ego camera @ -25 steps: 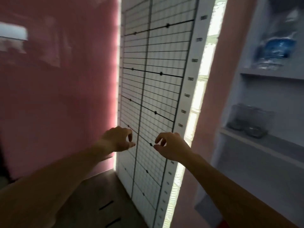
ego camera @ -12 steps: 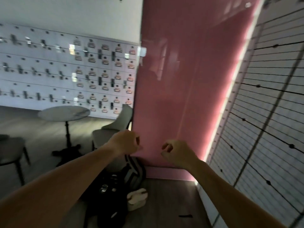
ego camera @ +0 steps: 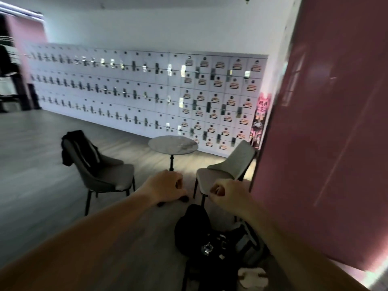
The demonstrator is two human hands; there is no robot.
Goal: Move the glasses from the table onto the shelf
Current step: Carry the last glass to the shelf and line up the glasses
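A small round marble-topped table (ego camera: 172, 144) on a black pedestal stands ahead, in the middle of the head view. I cannot make out any glasses on its top. The shelf is out of view. My left hand (ego camera: 165, 187) is held out in front of me with its fingers curled in and nothing in it. My right hand (ego camera: 226, 194) is beside it, a little apart, also curled and holding nothing. Both hands are well short of the table.
A grey chair (ego camera: 105, 171) with a dark jacket (ego camera: 77, 148) over its back stands left of the table, a lighter chair (ego camera: 228, 166) right of it. Dark bags (ego camera: 210, 238) lie on the floor below my hands. A pink wall panel (ego camera: 325, 122) is close on the right; white lockers (ego camera: 147, 95) line the far wall.
My view has swung left, from the shelf and gridded panel past the pink wall to the table and chairs. Both hands stayed curled and empty in front of me.
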